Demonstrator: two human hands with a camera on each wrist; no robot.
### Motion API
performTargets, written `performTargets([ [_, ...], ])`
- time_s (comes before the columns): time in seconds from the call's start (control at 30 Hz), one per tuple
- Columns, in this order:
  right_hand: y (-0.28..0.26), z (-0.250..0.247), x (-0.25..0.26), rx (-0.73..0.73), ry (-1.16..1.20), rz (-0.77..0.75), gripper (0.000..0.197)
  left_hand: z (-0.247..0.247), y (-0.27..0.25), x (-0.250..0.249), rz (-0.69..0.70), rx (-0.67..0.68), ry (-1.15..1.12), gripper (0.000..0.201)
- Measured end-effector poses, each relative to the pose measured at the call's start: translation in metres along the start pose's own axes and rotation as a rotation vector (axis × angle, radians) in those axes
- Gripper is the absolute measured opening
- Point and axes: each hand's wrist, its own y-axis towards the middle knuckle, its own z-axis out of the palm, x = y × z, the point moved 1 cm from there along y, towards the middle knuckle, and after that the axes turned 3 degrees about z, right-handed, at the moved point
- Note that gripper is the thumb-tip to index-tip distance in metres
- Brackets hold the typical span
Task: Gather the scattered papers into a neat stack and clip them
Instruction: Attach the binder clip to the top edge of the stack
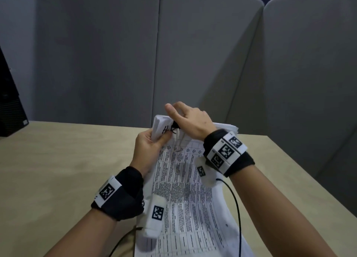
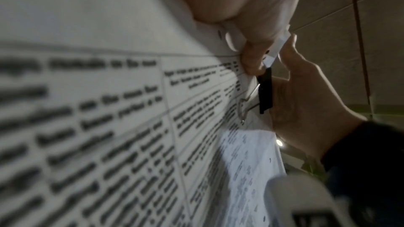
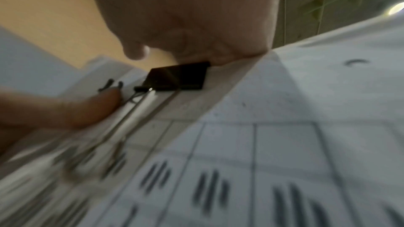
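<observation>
Above the desk (image 1: 58, 169), the left hand (image 1: 149, 146) pinches the paper stack (image 1: 193, 189)'s far-left corner; the right hand (image 1: 191, 121) apparently grips the binder clip (image 1: 175, 125).

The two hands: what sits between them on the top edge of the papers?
A black binder clip, its wire handle lying on the papers, sits between the left hand and the right hand; the head view shows it.

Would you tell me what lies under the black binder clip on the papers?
The binder clip sits on the top edge of the paper stack; one wire handle lies flat on the printed top sheet. The right hand covers its far side, so whatever is behind stays hidden.
</observation>
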Motion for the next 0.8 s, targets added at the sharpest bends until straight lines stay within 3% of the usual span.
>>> performTargets([
  [0.07, -0.003, 0.006, -0.007, -0.211, 0.023, -0.056, 0.075, -0.005, 0.007, -0.001, -0.023, -0.025, 0.016, 0.01],
  [0.13, -0.005, 0.008, -0.023, -0.388, 0.066, -0.027, 0.071, -0.013, 0.015, 0.0, -0.072, -0.039, 0.003, 0.013],
  [0.2, -0.005, 0.013, -0.043, -0.432, 0.046, 0.028, 0.058, -0.026, 0.021, 0.006, -0.131, -0.061, -0.014, 0.012],
  [0.37, 0.015, 0.039, -0.077, -0.201, 0.003, 0.003, 0.035, -0.054, 0.032, 0.037, -0.247, -0.12, 0.02, 0.013],
  [0.6, 0.066, 0.091, -0.074, 0.037, 0.043, 0.022, 0.025, -0.083, 0.047, 0.09, -0.458, -0.206, 0.078, 0.015],
  [0.8, 0.094, 0.134, -0.086, 0.17, -0.083, 0.058, 0.026, -0.097, 0.06, 0.122, -0.678, -0.209, 0.187, 0.018],
])
